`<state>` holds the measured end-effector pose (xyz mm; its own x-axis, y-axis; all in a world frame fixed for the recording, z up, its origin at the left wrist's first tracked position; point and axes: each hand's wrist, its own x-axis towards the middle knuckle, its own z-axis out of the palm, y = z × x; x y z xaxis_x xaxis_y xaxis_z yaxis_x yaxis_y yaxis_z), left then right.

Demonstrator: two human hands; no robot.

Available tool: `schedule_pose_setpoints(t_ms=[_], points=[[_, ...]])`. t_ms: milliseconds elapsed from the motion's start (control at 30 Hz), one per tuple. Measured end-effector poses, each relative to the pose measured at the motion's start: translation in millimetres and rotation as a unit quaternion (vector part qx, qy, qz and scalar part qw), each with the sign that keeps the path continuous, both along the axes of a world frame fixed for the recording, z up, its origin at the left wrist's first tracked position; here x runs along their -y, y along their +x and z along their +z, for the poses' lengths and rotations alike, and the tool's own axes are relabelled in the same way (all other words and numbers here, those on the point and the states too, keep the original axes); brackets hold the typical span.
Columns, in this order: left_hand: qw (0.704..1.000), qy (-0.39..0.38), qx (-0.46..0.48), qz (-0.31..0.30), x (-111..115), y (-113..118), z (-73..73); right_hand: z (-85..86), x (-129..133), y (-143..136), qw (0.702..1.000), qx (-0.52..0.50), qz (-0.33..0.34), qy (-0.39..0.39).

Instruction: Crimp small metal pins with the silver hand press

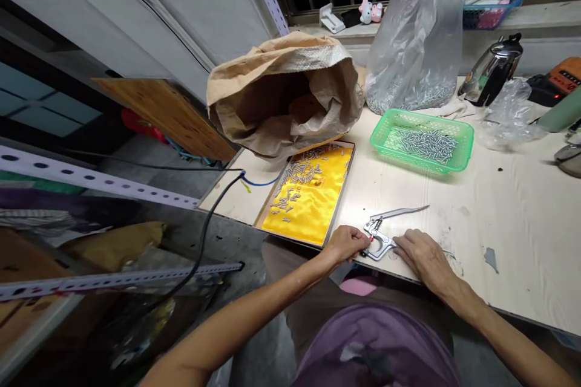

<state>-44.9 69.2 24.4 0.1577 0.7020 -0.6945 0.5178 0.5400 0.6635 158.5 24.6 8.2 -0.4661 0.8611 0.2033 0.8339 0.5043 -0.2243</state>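
Observation:
Silver C-jawed hand pliers (384,244) with a coiled spring lie at the front edge of the table, one long handle angled up to the right. My left hand (347,243) is at the jaw's left side, fingers pinched together; what they hold is hidden, with a small red bit showing beside the fingertips. My right hand (420,254) grips the right end of the pliers' body with its fingertips, palm down. To the left, a shallow tray lined with yellow satin cloth (313,205) bears many small metal rivet-like pieces (302,172).
A brown paper sack (281,97) lies open-mouthed over the tray's far end. Farther back stand a green plastic basket (381,144) of metal pieces, a clear plastic bag (415,42) and a kettle (492,69). A black cable (204,236) hangs past the table's left edge.

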Motion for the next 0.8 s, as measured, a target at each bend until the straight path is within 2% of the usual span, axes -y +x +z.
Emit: schedule_pose_setpoints(t_ms=[233, 433, 600, 800], points=[[0.999, -0.024, -0.023, -0.029, -4.2, -0.4, -5.6, 2.7, -4.3, 0.6, 1.000, 0.015, 0.014, 0.014], [0.997, -0.044, -0.031, -0.049, -9.3, -2.0, -2.3, 2.9, -7.2, -0.1, 0.999, 0.024, 0.010, 0.025], [0.998, -0.032, -0.031, -0.046, -8.9, -4.5, -1.1, 0.1, -4.7, -1.3, 0.998, 0.023, 0.005, 0.055], [0.997, -0.069, -0.015, -0.037, -9.2, -1.9, 1.3, -0.9, -3.7, -2.1, 0.998, 0.023, 0.003, 0.052]])
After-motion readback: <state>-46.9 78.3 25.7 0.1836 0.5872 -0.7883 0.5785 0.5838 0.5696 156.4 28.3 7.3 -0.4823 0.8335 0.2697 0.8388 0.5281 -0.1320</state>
